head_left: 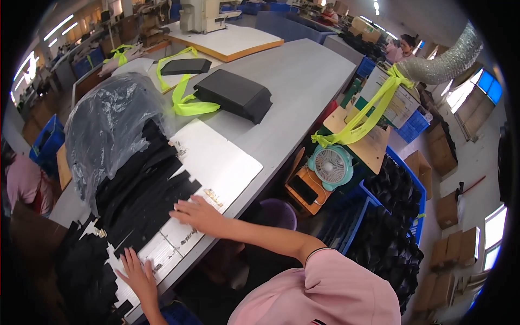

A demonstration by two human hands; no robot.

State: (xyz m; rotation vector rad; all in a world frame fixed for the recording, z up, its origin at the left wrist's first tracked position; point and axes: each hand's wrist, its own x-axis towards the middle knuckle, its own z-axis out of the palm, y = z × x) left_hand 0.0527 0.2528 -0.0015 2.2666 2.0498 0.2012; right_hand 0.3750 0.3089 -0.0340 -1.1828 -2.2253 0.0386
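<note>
Flat black fabric strips lie in overlapping rows on a worn white board at the edge of the grey table. My right hand rests with fingers spread over the board, its fingertips at the edge of the strips. Lower and to the left, my left hand is also open, with its fingertips by the ends of the strips. Neither hand grips anything. Behind the strips, a crumpled clear plastic bag covers part of the black pile.
A thick black block and yellow-green ribbon lie farther back on the grey table. To the right are a turquoise fan, a phone and a blue crate of black pieces. Other people sit farther off.
</note>
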